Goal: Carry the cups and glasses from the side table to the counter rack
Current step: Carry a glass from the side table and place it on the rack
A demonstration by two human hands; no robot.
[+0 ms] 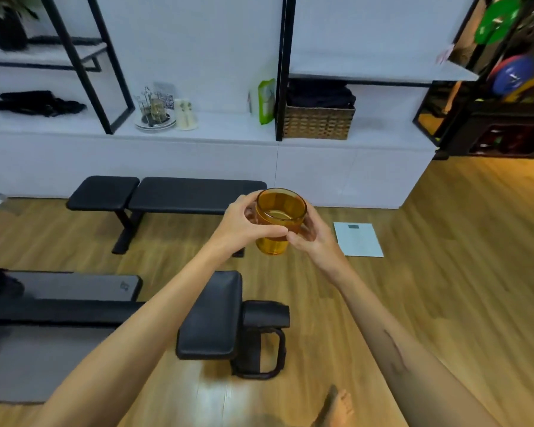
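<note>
- Head view looks down at two bare arms reaching forward over a wooden floor.
- Both hands wrap an amber glass, left hand and right hand curled round opposite sides, thumbs nearly meeting at the near side.
- It is held upright in mid-air, probably for steadiness while carried.
- Ahead, a wire rack stands on the white counter, left of its middle, seemingly the destination.
- A black bench lies between.

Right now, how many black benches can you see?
2. One flat bench stands by the white counter; another bench is nearer, below the amber glass. Its left end is cut off.
</note>
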